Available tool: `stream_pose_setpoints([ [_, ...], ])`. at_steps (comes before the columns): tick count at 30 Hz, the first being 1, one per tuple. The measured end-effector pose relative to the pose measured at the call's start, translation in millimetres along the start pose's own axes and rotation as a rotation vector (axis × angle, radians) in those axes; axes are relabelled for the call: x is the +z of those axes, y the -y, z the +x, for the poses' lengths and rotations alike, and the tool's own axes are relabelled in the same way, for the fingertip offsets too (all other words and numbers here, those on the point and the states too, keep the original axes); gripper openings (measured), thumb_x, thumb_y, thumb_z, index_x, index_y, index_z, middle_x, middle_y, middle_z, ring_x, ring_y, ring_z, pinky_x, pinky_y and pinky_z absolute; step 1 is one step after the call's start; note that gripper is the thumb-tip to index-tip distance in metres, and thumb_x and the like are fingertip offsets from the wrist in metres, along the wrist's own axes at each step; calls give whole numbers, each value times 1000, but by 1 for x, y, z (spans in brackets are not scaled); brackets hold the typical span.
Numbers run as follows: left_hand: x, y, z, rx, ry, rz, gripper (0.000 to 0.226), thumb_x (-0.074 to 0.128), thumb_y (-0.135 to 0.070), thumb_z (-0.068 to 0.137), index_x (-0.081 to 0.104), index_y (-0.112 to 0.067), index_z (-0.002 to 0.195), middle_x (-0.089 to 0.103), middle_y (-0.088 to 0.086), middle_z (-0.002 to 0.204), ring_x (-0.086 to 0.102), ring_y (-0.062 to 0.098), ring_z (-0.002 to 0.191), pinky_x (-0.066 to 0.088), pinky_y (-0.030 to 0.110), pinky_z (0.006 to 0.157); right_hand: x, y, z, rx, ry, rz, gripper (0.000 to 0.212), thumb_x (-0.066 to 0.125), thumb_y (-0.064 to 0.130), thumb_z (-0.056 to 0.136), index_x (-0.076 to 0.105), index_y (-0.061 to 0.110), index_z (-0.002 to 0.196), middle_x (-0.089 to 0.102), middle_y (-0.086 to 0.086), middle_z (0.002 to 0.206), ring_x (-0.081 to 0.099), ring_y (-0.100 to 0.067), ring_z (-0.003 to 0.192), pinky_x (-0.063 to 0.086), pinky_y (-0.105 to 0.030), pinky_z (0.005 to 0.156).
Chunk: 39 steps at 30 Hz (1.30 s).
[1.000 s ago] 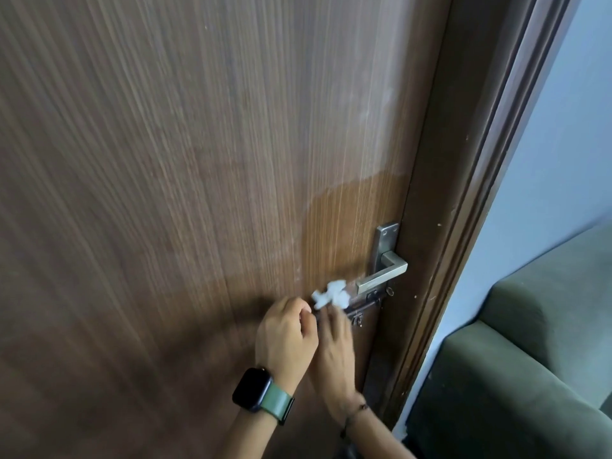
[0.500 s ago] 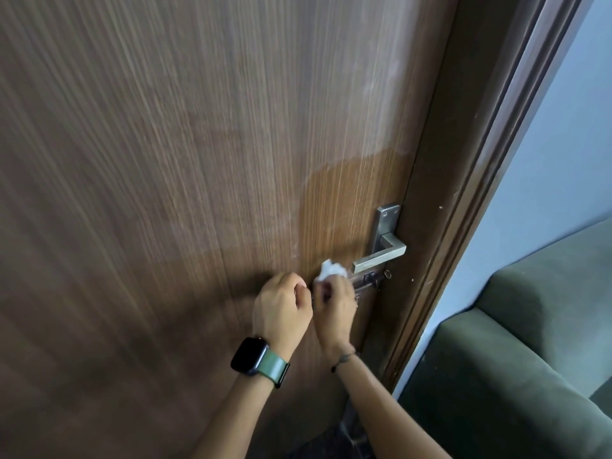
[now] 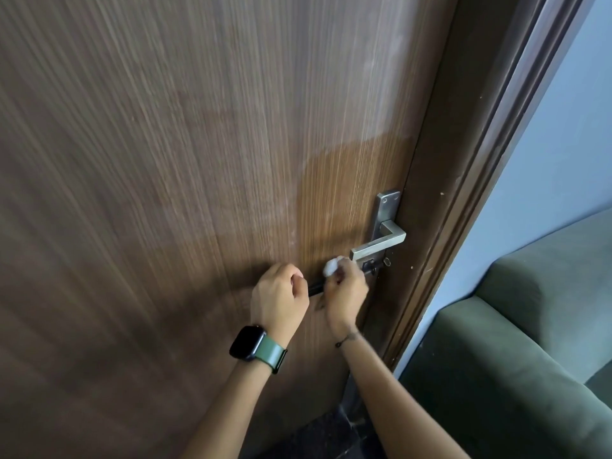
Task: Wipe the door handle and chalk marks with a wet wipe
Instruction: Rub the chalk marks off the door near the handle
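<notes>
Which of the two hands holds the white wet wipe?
The right hand, bare of a watch, grips the white wet wipe; the left hand wears one.

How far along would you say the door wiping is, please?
Done: a darker damp patch beside the handle. In hand: the right hand holds the wet wipe at the bolt below it; the left hand is alongside. Left: pale chalky haze higher up.

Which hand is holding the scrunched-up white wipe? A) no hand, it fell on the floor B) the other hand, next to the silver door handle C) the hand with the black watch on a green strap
B: the right hand pinches the scrunched white wipe just below the silver metal lever door handle.
</notes>
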State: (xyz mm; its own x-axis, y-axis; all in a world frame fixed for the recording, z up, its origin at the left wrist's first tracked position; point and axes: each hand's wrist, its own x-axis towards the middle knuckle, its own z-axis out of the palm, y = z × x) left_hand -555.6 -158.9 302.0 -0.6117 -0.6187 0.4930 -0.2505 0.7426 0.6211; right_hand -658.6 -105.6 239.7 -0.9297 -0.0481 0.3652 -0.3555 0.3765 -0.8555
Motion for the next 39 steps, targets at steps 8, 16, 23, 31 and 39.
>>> stream_pose_setpoints([
  [8,11,-1,6,-13,32,7,11,56,-2,76,63,-6,69,64,9,70,58,29,60,43,35,54,-31,-24,34,-133,-23,-164,12,62,-3,75,63,8,74,62,-10,71,50,-27,78,34,-30,63],
  [16,15,0,5,-45,18,5,11,57,-2,75,63,-7,69,65,9,70,59,29,60,44,36,54,-3,-9,-14,-495,106,-176,8,66,7,74,62,13,77,64,-5,80,53,-21,78,40,-34,66],
  [23,9,1,0,-29,-17,12,12,58,1,73,64,-8,68,66,9,69,59,30,57,45,36,50,-16,-14,-5,-641,137,-206,7,66,3,75,66,7,81,66,-7,80,56,-24,75,43,-34,65],
  [31,10,0,-13,-113,40,-46,26,56,-2,78,63,-7,103,70,8,86,64,29,75,54,40,67,-36,-23,40,-225,-23,-203,12,54,-9,80,61,-2,87,63,-16,89,57,-30,84,49,-40,74],
  [39,20,-6,-13,-82,53,-47,26,59,1,75,65,-7,99,72,11,84,66,32,74,55,42,63,-16,-20,-9,-625,241,-215,9,70,4,76,65,3,84,62,-12,85,59,-26,74,48,-30,61],
])
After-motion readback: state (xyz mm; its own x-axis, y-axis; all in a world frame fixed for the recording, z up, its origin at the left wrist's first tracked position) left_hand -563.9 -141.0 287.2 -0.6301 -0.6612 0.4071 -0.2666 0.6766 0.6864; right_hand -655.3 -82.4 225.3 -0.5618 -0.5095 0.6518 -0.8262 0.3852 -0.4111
